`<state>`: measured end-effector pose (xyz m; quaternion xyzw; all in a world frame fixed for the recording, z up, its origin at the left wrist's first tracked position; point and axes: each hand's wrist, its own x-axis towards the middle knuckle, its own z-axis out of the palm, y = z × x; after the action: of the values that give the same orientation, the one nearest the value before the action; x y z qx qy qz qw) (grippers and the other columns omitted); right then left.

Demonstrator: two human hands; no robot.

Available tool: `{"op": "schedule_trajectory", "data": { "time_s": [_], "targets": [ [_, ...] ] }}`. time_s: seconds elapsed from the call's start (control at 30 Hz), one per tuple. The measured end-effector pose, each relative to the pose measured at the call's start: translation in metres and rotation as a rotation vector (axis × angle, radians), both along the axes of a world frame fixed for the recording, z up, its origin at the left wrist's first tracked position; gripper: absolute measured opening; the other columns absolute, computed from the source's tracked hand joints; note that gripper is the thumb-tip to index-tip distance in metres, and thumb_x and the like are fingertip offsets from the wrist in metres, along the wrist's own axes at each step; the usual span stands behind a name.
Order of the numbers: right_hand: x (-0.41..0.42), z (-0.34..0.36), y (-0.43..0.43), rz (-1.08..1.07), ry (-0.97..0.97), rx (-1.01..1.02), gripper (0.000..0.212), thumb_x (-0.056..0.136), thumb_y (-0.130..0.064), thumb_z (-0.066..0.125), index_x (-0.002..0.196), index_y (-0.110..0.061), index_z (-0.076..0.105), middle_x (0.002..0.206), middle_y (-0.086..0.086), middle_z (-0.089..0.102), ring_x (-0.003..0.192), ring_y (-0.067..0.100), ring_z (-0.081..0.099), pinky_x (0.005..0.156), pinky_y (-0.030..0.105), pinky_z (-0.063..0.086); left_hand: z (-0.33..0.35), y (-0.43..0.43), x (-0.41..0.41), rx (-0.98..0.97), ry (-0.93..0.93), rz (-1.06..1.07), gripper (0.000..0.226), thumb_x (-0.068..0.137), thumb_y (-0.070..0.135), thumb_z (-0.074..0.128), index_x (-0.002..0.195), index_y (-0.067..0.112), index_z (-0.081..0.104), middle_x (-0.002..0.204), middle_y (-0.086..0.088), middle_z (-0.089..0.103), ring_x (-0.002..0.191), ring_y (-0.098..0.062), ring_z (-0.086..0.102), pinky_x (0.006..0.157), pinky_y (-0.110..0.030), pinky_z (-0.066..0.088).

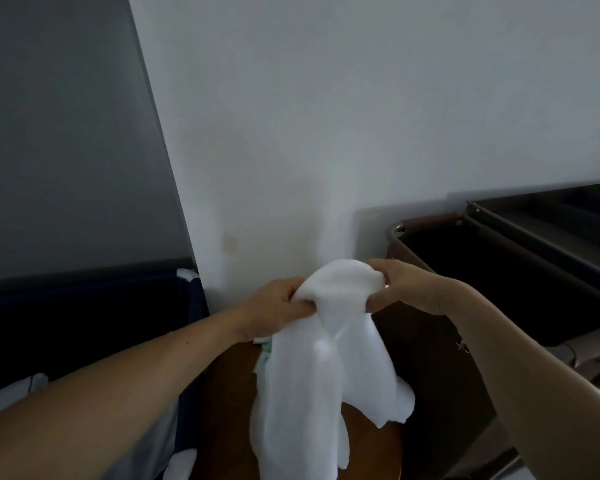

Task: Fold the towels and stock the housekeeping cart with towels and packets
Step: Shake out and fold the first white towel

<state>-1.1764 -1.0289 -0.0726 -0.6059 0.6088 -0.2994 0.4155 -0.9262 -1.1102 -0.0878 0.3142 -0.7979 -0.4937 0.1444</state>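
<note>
Head: towel (329, 344) in hands (278, 306) (411, 289) beside cart bag (425, 358)

Two bare forearms reach forward from the lower corners, converging. The left hand (278, 308) and right hand (407, 285), near each other with fingers curled, each grip the bunched top of a white towel (329, 358).

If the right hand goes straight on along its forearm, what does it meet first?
Apart from the white towel that the right hand already grips, probably the white wall behind it. How far away the wall is cannot be judged.
</note>
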Motion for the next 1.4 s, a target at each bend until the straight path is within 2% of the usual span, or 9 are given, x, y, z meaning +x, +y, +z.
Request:
{"op": "schedule_trajectory", "data": {
  "time_s": [0.13, 0.33, 0.53, 0.77, 0.87, 0.97, 1.07, 1.23, 1.4],
  "targets": [
    [0.006, 0.003, 0.002, -0.090, -0.147, -0.134, 0.053, 0.052, -0.024, 0.084, 0.102, -0.013, 0.070, 0.095, 0.005, 0.075, 0.092, 0.024, 0.071, 0.078, 0.029, 0.056, -0.002, 0.010, -0.006, -0.135, -0.059, -0.058, 0.026, 0.096, 0.025, 0.062, 0.120, 0.014, 0.068, 0.112, -0.004, 0.071, 0.101, -0.019, 0.067, 0.092, -0.037, 0.055],
    [0.002, 0.025, 0.006, -0.190, 0.416, -0.240, 0.034, 0.068, -0.020, 0.088, 0.078, -0.032, 0.058, 0.078, -0.011, 0.061, 0.071, 0.008, 0.057, 0.062, 0.021, 0.042, -0.005, 0.002, -0.003, -0.222, -0.037, 0.023, 0.021, 0.095, 0.022, 0.063, 0.106, 0.005, 0.070, 0.099, -0.018, 0.069, 0.090, -0.030, 0.066, 0.083, -0.041, 0.052],
    [0.016, 0.039, 0.012, -0.012, 0.427, 0.115, 0.029, 0.077, -0.035, 0.082, 0.101, -0.018, 0.075, 0.102, 0.002, 0.074, 0.097, 0.021, 0.069, 0.098, 0.042, 0.052, 0.010, -0.009, -0.006, -0.233, 0.173, 0.175, 0.013, 0.093, 0.008, 0.062, 0.095, -0.004, 0.068, 0.091, -0.027, 0.066, 0.074, -0.018, 0.055, 0.063, -0.027, 0.042],
    [0.014, 0.033, -0.007, -0.089, 0.630, -0.070, 0.040, 0.075, -0.038, 0.082, 0.110, -0.023, 0.071, 0.113, -0.006, 0.066, 0.107, 0.017, 0.058, 0.101, 0.042, 0.047, 0.008, -0.013, -0.009, -0.037, 0.177, 0.073, 0.017, 0.092, 0.011, 0.066, 0.101, -0.003, 0.068, 0.097, -0.024, 0.069, 0.079, -0.021, 0.064, 0.074, -0.039, 0.053],
    [0.009, 0.041, -0.005, -0.185, 0.218, -0.268, 0.037, 0.068, -0.019, 0.084, 0.095, -0.041, 0.072, 0.112, 0.001, 0.070, 0.104, 0.023, 0.064, 0.091, 0.037, 0.054, 0.002, -0.022, -0.004, -0.037, 0.054, 0.012, 0.019, 0.090, 0.021, 0.071, 0.099, 0.005, 0.071, 0.086, -0.012, 0.067, 0.074, -0.015, 0.061, 0.068, -0.033, 0.048],
    [0.007, 0.042, -0.003, -0.156, -0.179, -0.284, 0.023, 0.058, -0.014, 0.082, 0.061, -0.025, 0.062, 0.078, 0.005, 0.068, 0.073, 0.029, 0.062, 0.066, 0.038, 0.049, -0.006, -0.030, 0.002, -0.023, -0.012, 0.017, 0.023, 0.088, 0.029, 0.072, 0.094, 0.007, 0.070, 0.080, -0.004, 0.064, 0.069, -0.015, 0.060, 0.062, -0.031, 0.047],
    [0.005, 0.042, -0.001, -0.055, -0.395, -0.118, 0.025, 0.067, -0.008, 0.076, 0.065, -0.018, 0.053, 0.064, 0.004, 0.051, 0.057, 0.017, 0.051, 0.053, 0.027, 0.043, -0.008, -0.037, 0.006, -0.066, 0.017, 0.124, 0.028, 0.089, 0.027, 0.071, 0.078, 0.004, 0.062, 0.067, -0.003, 0.054, 0.056, -0.009, 0.050, 0.054, -0.025, 0.040],
    [0.008, 0.041, 0.000, 0.007, -0.102, 0.113, 0.030, 0.076, -0.004, 0.078, 0.102, -0.006, 0.064, 0.095, 0.014, 0.072, 0.087, 0.030, 0.071, 0.077, 0.034, 0.058, 0.010, -0.040, -0.005, -0.141, 0.145, 0.223, 0.020, 0.086, 0.016, 0.074, 0.079, 0.000, 0.064, 0.063, 0.000, 0.053, 0.053, -0.008, 0.045, 0.050, -0.022, 0.035],
    [0.008, 0.042, -0.004, -0.086, -0.224, -0.061, 0.023, 0.069, 0.000, 0.081, 0.073, -0.014, 0.063, 0.074, 0.006, 0.065, 0.071, 0.022, 0.062, 0.066, 0.029, 0.049, 0.026, -0.040, -0.012, -0.127, 0.239, 0.209, 0.011, 0.081, 0.008, 0.076, 0.081, 0.013, 0.067, 0.069, 0.000, 0.059, 0.054, -0.004, 0.049, 0.050, -0.017, 0.039]
  ]
}}
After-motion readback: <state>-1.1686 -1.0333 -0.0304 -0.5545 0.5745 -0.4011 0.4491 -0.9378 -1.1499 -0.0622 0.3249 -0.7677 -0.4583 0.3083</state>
